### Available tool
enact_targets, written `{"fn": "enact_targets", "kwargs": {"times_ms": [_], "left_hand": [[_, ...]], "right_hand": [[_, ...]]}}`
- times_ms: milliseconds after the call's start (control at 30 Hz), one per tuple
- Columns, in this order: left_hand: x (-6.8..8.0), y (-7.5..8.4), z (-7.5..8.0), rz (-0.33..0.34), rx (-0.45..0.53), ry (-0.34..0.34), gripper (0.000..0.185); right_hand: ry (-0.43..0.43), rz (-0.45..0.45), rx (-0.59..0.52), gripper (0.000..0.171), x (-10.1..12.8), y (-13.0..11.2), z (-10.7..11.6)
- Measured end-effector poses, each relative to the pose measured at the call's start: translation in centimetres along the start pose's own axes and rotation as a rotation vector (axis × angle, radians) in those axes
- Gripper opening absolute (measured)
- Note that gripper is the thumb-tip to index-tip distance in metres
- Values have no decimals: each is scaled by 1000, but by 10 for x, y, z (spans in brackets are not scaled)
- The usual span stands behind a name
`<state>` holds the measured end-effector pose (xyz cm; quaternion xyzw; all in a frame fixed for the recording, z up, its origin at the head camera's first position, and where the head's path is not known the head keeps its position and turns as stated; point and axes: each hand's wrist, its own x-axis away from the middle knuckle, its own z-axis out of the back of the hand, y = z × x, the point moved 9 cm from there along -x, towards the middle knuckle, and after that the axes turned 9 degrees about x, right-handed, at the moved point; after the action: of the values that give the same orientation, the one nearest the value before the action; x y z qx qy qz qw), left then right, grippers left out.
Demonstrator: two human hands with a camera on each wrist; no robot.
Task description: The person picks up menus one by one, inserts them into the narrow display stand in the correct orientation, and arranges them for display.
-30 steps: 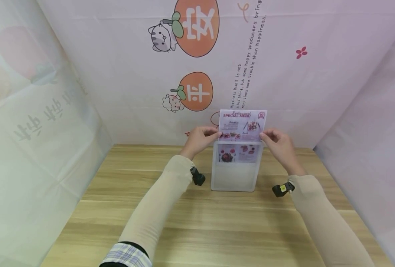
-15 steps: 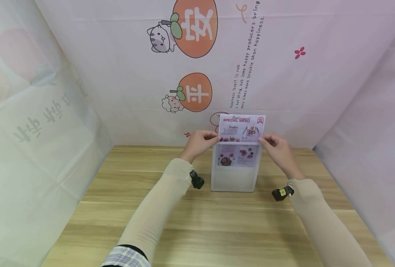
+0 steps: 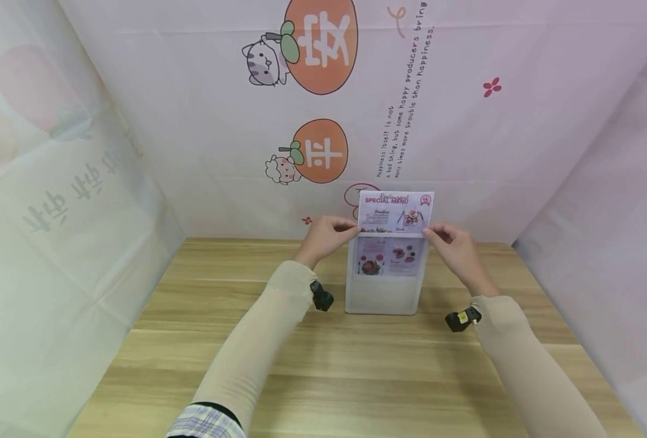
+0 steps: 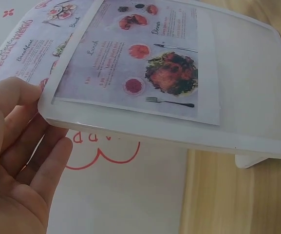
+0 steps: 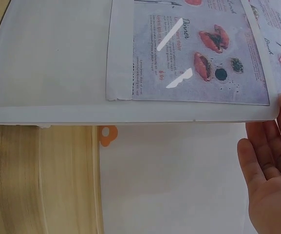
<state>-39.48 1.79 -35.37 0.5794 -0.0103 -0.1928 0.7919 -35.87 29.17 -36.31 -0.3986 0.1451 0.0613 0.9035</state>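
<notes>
Menu [image 3: 396,213] between left hand [image 3: 325,238] and right hand [image 3: 459,248], both pinching its edges, sitting partway inside the frame [image 3: 384,295] below.

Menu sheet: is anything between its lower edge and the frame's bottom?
Nothing visible stands in the white frame below the menu sheet. At the frame's top corners, the left hand and right hand hold the sheet; they may need shifting.

The menu [image 3: 391,214] is light purple, with pink letters at twelve o'clock. The frame [image 3: 385,296] is whitish. The table [image 3: 345,383] has yellow-brown stripes.
</notes>
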Motion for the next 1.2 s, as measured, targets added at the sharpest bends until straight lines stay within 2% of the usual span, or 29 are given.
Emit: {"fn": "enact_targets", "kwargs": {"times_ms": [200,367,533,767,1033,1200], "left_hand": [[-4,5,5,15,34,18,19],[-8,16,9,-10,32,54,20],[-9,21,10,-33,26,61,21],[-9,23,9,-49,25,69,19],[-8,22,9,-44,17,66,22],[-8,22,9,-45,21,63,22]], "right_hand": [[5,10,-10,44,1,-1,0],[-3,2,-13,46,1,0,0],[-8,-1,-28,47,1,0,-1],[5,-17,-41,46,0,-2,3],[10,-42,-50,54,-9,-11,15],[11,-34,-47,52,-12,-17,19]]}}
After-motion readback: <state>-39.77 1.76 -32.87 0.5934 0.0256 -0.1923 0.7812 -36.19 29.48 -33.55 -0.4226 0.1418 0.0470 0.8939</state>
